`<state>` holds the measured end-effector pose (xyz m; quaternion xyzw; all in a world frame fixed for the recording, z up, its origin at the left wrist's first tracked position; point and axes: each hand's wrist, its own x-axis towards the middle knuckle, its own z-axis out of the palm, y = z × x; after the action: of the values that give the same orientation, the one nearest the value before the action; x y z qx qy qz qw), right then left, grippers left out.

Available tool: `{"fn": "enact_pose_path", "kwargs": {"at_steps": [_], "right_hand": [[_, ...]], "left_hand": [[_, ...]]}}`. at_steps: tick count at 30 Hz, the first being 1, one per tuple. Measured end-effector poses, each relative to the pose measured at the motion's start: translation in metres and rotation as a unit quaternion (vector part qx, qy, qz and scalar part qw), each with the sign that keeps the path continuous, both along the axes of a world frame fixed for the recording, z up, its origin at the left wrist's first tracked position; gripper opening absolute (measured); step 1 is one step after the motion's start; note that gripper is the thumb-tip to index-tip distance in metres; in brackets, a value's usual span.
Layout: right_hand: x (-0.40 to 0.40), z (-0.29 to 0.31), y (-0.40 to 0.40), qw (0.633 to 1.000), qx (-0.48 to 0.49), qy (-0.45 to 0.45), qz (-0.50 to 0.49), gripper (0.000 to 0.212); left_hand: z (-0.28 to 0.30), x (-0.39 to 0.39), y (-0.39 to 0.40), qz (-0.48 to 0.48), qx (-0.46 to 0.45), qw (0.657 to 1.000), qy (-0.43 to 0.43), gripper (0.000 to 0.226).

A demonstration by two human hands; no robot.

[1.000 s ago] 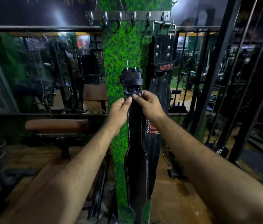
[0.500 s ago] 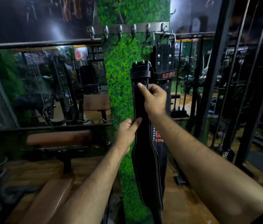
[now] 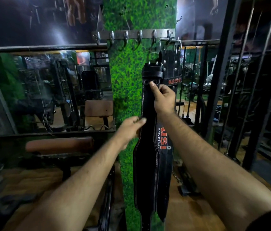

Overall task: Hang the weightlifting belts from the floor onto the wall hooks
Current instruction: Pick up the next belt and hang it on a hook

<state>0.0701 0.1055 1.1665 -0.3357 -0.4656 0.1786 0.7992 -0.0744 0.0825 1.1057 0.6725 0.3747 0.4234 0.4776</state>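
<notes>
1. Left hand (image 3: 131,126): nearest item. Thumb and fingers pinch the left edge of the plain black belt at its narrow neck, just above where the strap widens. Function, as judged: steadying.

2. Right hand (image 3: 163,99): higher up. Fingers curled round the right edge of the same belt, thumb tip pressed on the strap face just under the 2 holes below the buckle. Function, as judged: lifting.

3. Plain black belt (image 3: 145,164): weightlifting belt with pale stitching, held upright in front of the green turf pillar (image 3: 126,90). Buckle end (image 3: 152,72) uppermost, well below the hook rail and not on any hook. Tail hangs down out of the bottom of the frame. Status: in hand, not yet hung.

4. USI belt (image 3: 166,147): black, red lettering, just behind and to the right of item 3, partly hidden by it. Its metal buckle (image 3: 169,40) hangs from the rightmost hook. Status: hung, done.

5. Hook rail (image 3: 134,35): metal strip across the pillar with 6 hooks; 5 appear bare. The bare hook (image 3: 154,35) just left of the USI buckle is the closest candidate.

Progress, as judged: 1 belt hung, 1 midway. Remaining: raise the buckle to a bare hook, seat it, release. Whether more belts lie on the floor cannot be told; the dark floor at lower left is unclear.
</notes>
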Motion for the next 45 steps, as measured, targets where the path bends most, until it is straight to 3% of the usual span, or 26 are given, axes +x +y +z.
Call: {"fn": "enact_pose_path", "kwargs": {"at_steps": [3, 5, 11, 13, 17, 19, 20, 22, 25, 28, 30, 32, 35, 38, 39, 40, 43, 45], "right_hand": [[-0.006, 0.003, 0.001, 0.999, -0.010, 0.017, 0.047, 0.040], [-0.005, 0.004, 0.003, 0.994, -0.038, 0.064, 0.086, 0.034], [0.000, -0.026, 0.011, 0.982, -0.059, 0.154, 0.090, 0.041], [0.001, -0.024, 0.008, 0.984, -0.064, 0.146, 0.081, 0.046], [-0.007, -0.023, 0.004, 0.987, -0.054, 0.121, 0.088, 0.041], [-0.009, -0.020, 0.002, 0.987, -0.048, 0.121, 0.091, 0.041], [-0.007, -0.017, 0.001, 0.987, -0.044, 0.121, 0.091, 0.045], [-0.002, -0.007, -0.003, 0.989, -0.041, 0.113, 0.084, 0.050], [0.004, 0.003, -0.008, 0.992, -0.049, 0.089, 0.075, 0.046], [0.004, 0.001, -0.010, 0.994, -0.059, 0.061, 0.072, 0.036], [0.003, -0.002, -0.012, 0.995, -0.063, 0.024, 0.077, 0.033], [0.002, -0.003, -0.015, 0.995, -0.057, -0.041, 0.070, 0.034], [0.003, -0.006, -0.016, 0.988, -0.048, -0.126, 0.078, 0.039], [0.007, -0.013, -0.018, 0.978, -0.053, -0.178, 0.099, 0.050], [0.008, -0.017, -0.018, 0.976, -0.056, -0.185, 0.104, 0.046], [0.008, -0.020, -0.019, 0.975, -0.057, -0.186, 0.109, 0.039], [0.008, -0.031, -0.021, 0.974, -0.062, -0.173, 0.129, 0.034], [0.002, -0.040, -0.025, 0.977, -0.066, -0.157, 0.131, 0.044]], "left_hand": [[0.041, 0.019, 0.003, 0.011, 0.059, 0.993, -0.102, 0.043], [0.030, 0.029, 0.000, 0.031, 0.080, 0.988, -0.129, 0.036], [-0.068, 0.009, -0.004, 0.040, 0.010, 0.999, 0.019, 0.054], [-0.087, -0.001, -0.006, 0.025, 0.013, 0.998, 0.051, 0.026], [-0.105, -0.018, -0.002, -0.007, -0.001, 0.992, 0.124, 0.011], [-0.119, -0.029, 0.009, -0.020, -0.014, 0.986, 0.165, 0.036], [-0.120, -0.035, 0.009, -0.020, -0.028, 0.984, 0.175, 0.037], [-0.130, -0.046, 0.021, -0.018, -0.039, 0.975, 0.220, 0.030], [-0.100, -0.047, 0.024, -0.041, -0.034, 0.964, 0.260, 0.013], [-0.028, -0.030, 0.005, -0.052, -0.011, 0.986, 0.155, 0.014], [0.019, -0.013, -0.008, -0.043, 0.000, 0.998, 0.041, 0.035], [0.051, 0.001, -0.012, -0.038, 0.016, 0.998, -0.052, 0.049], [0.077, 0.011, -0.002, -0.030, 0.036, 0.986, -0.163, 0.044], [0.080, 0.014, 0.009, 0.000, 0.016, 0.974, -0.227, 0.096], [0.079, 0.016, 0.010, 0.006, 0.002, 0.971, -0.240, 0.101], [0.079, 0.018, 0.005, 0.007, -0.005, 0.966, -0.259, 0.090], [0.080, 0.027, -0.004, 0.025, 0.003, 0.965, -0.260, 0.011], [0.079, 0.033, -0.004, 0.050, 0.014, 0.963, -0.265, 0.014]]}}
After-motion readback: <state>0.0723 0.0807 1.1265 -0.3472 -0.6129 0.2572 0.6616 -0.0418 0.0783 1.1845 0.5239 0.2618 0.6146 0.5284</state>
